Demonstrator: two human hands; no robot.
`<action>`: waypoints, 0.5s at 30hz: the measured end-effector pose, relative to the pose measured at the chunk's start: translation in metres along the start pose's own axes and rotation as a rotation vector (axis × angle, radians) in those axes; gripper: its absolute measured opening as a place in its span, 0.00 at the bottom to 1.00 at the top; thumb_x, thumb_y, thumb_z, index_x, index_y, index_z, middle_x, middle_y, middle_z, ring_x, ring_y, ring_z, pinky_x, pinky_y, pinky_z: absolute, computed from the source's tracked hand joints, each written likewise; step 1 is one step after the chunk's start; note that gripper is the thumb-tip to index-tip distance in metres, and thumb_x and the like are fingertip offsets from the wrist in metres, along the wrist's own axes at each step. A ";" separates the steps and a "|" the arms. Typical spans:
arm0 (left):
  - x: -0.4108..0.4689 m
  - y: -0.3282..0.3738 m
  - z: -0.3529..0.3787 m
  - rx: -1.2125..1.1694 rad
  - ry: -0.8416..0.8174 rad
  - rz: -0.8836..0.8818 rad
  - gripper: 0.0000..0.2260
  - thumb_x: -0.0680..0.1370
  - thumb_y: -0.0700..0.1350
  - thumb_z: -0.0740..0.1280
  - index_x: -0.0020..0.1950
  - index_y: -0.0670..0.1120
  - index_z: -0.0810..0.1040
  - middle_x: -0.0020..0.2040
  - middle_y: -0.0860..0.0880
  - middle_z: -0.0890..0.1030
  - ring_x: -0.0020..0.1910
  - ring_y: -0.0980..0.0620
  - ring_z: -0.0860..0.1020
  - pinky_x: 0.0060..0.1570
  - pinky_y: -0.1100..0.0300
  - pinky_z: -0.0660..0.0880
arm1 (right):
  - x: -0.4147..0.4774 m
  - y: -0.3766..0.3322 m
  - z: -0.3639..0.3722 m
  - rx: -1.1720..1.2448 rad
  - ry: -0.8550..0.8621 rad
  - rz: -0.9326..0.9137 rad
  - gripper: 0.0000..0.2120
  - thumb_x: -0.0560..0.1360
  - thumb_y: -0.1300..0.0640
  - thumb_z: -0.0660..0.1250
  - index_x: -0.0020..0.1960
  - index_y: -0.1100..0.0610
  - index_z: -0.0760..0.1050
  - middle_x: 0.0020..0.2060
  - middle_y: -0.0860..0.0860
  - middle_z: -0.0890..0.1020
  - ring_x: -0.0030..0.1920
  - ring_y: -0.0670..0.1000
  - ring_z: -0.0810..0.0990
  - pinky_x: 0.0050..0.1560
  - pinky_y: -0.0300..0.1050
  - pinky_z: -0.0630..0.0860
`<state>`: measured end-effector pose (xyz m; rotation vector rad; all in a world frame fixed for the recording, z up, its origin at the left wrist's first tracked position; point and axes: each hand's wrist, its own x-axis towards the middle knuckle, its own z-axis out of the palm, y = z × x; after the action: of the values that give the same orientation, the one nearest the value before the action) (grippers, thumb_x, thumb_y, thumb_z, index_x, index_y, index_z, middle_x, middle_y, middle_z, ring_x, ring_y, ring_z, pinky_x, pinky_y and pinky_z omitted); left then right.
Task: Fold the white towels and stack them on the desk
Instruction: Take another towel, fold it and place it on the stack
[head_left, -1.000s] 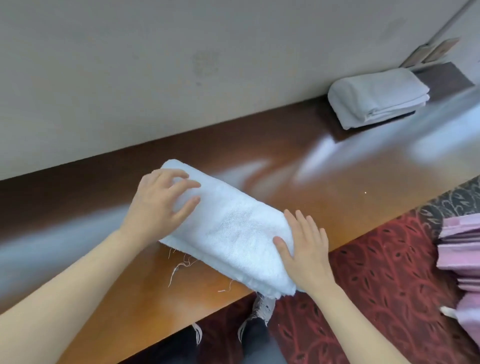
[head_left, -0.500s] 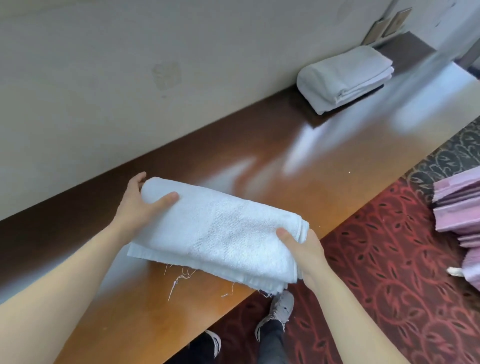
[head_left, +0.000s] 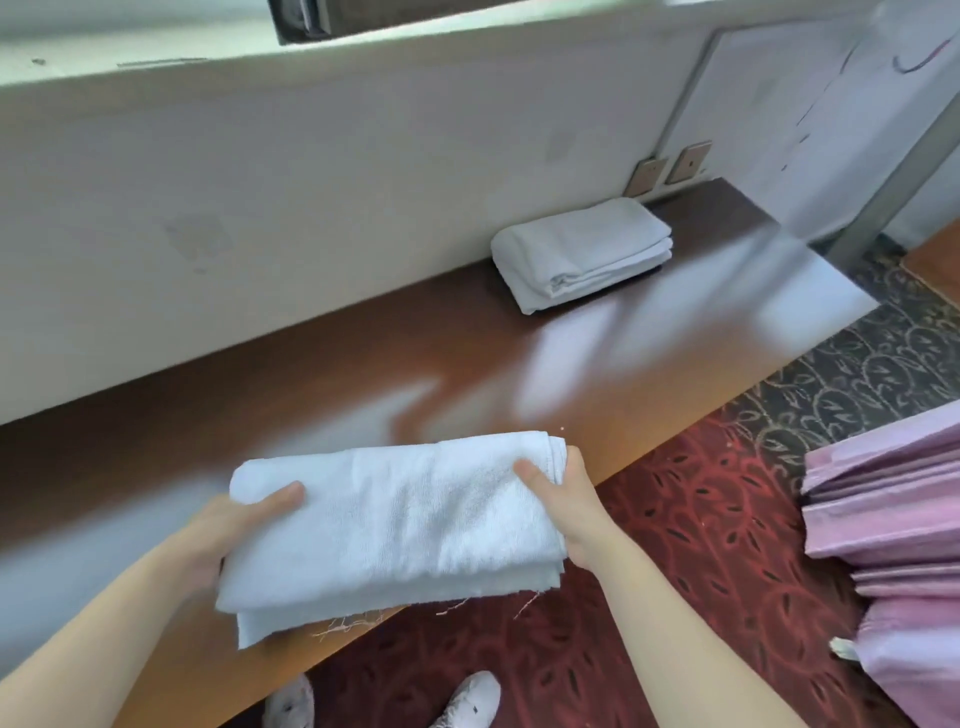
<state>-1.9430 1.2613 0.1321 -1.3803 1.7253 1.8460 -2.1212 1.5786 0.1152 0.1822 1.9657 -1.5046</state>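
Since half a second ago the folded towel (head_left: 395, 519) had come up off the desk (head_left: 363, 374) and swung level, and the view had tipped up so more of the far end showed. A second ago both hands were flat on it, pressing.

The desk was a long glossy brown top running along the wall. The folded towel was held in the air over its near edge, loose threads hanging from the bottom hem. The finished stack (head_left: 582, 254) of white towels sat well apart, at the far right end by the wall, below two wall plates (head_left: 670, 169).

Step, as I judge it: folding done, carry to the stack in hand. The next move calls for a reach forward and right, keeping the towel level so the layers don't slip, then setting it square on top of the stack.

Left hand (head_left: 223, 530) gripped the towel's left end, thumb on top, fingers hidden underneath. Right hand (head_left: 571, 504) gripped the right end the same way, thumb on top, fingers under the fold. Neither hand touched the desk.
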 end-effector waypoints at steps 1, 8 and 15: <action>-0.002 0.004 0.016 -0.033 -0.071 0.037 0.32 0.62 0.55 0.83 0.60 0.43 0.78 0.51 0.41 0.85 0.50 0.40 0.84 0.48 0.47 0.79 | 0.005 -0.009 -0.020 -0.022 0.010 -0.025 0.20 0.73 0.45 0.73 0.57 0.48 0.67 0.57 0.49 0.77 0.60 0.51 0.77 0.64 0.59 0.75; 0.008 0.046 0.097 0.011 -0.331 0.209 0.30 0.63 0.48 0.82 0.63 0.48 0.78 0.58 0.44 0.84 0.56 0.43 0.83 0.60 0.41 0.75 | 0.049 -0.072 -0.121 -0.170 0.069 -0.178 0.18 0.75 0.43 0.71 0.57 0.45 0.68 0.55 0.45 0.78 0.59 0.48 0.78 0.63 0.57 0.75; 0.040 0.152 0.189 -0.156 -0.204 0.411 0.25 0.69 0.51 0.79 0.62 0.53 0.75 0.55 0.49 0.84 0.51 0.48 0.84 0.46 0.50 0.80 | 0.116 -0.150 -0.203 -0.280 0.149 -0.275 0.24 0.74 0.39 0.70 0.63 0.46 0.65 0.56 0.43 0.77 0.58 0.46 0.78 0.60 0.55 0.78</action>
<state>-2.1596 1.3721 0.1685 -0.8874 1.8948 2.2869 -2.3657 1.6816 0.1990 -0.1039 2.3741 -1.3912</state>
